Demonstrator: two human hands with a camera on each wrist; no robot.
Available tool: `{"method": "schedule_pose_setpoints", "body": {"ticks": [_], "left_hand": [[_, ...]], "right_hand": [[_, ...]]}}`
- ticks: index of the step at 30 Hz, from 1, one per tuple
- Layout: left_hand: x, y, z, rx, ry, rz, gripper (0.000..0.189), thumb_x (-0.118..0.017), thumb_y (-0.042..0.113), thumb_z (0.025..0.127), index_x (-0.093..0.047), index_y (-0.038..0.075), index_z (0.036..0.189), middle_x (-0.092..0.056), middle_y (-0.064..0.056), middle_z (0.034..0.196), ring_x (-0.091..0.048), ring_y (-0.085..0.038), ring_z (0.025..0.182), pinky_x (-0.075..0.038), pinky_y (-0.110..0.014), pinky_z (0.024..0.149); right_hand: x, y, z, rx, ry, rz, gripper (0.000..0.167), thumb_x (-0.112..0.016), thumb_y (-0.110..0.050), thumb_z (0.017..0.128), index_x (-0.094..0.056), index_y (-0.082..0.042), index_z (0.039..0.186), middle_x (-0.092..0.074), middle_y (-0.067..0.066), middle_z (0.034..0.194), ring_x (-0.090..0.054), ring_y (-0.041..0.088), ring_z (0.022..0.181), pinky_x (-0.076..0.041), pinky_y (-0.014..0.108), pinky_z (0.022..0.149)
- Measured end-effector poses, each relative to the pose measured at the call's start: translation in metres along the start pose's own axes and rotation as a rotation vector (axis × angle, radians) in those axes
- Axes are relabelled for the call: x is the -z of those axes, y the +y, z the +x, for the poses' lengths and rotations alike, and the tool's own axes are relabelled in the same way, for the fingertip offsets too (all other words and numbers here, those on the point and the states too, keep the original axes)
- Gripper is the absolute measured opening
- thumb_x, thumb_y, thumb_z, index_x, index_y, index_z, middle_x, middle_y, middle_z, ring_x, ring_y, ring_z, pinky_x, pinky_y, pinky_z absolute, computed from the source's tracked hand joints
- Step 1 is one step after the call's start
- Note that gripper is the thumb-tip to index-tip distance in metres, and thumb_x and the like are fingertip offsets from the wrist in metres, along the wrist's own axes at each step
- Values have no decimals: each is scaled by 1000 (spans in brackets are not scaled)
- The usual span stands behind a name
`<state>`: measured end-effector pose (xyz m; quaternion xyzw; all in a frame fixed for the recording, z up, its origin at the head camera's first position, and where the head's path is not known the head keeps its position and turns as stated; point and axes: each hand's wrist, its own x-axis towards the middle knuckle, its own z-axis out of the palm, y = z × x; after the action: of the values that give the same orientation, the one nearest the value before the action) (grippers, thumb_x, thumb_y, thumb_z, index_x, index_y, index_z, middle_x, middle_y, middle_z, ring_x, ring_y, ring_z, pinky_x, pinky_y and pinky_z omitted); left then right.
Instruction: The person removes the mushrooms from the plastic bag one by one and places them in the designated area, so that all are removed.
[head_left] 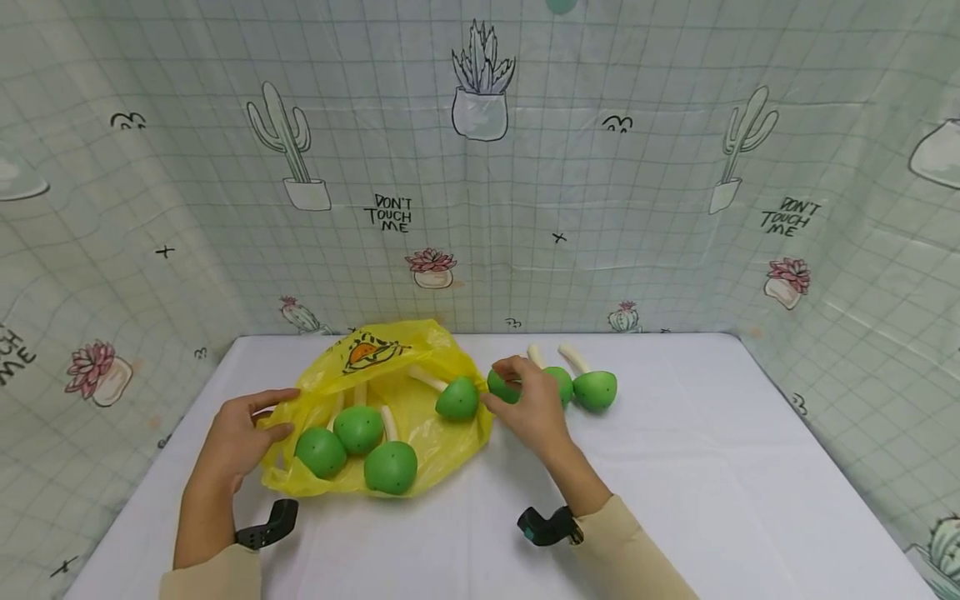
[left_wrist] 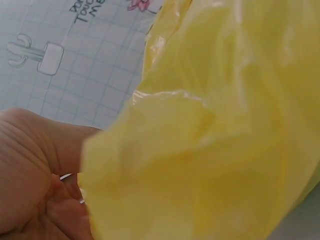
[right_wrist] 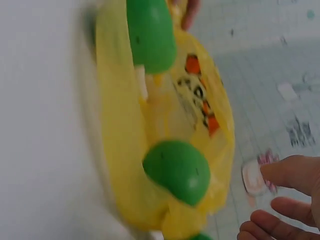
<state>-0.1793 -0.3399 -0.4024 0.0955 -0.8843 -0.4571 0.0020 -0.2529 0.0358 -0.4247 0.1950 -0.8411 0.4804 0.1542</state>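
A yellow plastic bag (head_left: 438,450) lies with its mouth toward me, and my left hand (head_left: 238,437) grips its left edge; the bag covers those fingertips in the left wrist view. Inside it are several toy mushrooms with green caps and pale stems, among them a front mushroom (head_left: 391,467) and a right-hand mushroom (head_left: 457,399). My right hand (head_left: 534,408) hovers at the bag's right edge, fingers bent and apart, holding nothing. Just behind those fingers is a green cap (head_left: 501,387), partly hidden by them.
Two more green mushrooms, a middle one (head_left: 559,383) and a right one (head_left: 596,390), lie right of the bag with stems pointing away. The white table (head_left: 675,483) meets a cloth backdrop (head_left: 510,192) printed with cacti. Black straps circle both wrists.
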Motion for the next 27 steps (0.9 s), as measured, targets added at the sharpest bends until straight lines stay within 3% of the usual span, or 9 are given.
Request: {"method": "schedule_pose_setpoints", "body": {"ticks": [6, 13, 17, 23, 27], "left_hand": [[0, 2, 0, 4, -6, -19, 53, -63, -5, 99, -53, -3, 151, -31, -31, 164, -34, -55, 145, -42, -63, 113], [-1, 6, 2, 4, -2, -24, 52, -63, -4, 99, -54, -3, 151, -32, -32, 164, -34, -54, 145, -41, -63, 114], [0, 5, 0, -2, -3, -24, 52, -64, -4, 99, -54, -3, 150, -32, -33, 163, -36, -54, 144, -45, -60, 112], [2, 2, -2, -22, -2, -14, 51, -65, -3, 99, -55, -3, 150, -34, -33, 162, -39, -53, 143, -54, -43, 101], [2, 1, -2, -9, 0, -20, 52, -65, -3, 99, -55, -2, 150, -34, -32, 162, -38, -53, 143, -53, -51, 105]], "right_hand": [[-29, -24, -9, 8, -140, 44, 39, -87, -6, 85, -69, 5, 118, -72, 19, 116, -69, 36, 110, -60, 47, 96], [-53, -41, -16, -17, -228, 55, 43, -88, -14, 85, -69, 3, 121, -72, 18, 120, -69, 36, 111, -58, 48, 98], [-64, -48, -21, -40, -309, 32, 48, -89, -18, 86, -69, 2, 124, -71, 16, 123, -69, 34, 113, -59, 45, 97], [-79, -54, -28, -72, -417, -29, 55, -92, -24, 83, -69, 1, 127, -72, 15, 125, -71, 34, 112, -61, 39, 92], [-85, -55, -33, -53, -444, -59, 57, -92, -27, 83, -69, 0, 127, -72, 13, 123, -70, 31, 111, -59, 36, 93]]}}
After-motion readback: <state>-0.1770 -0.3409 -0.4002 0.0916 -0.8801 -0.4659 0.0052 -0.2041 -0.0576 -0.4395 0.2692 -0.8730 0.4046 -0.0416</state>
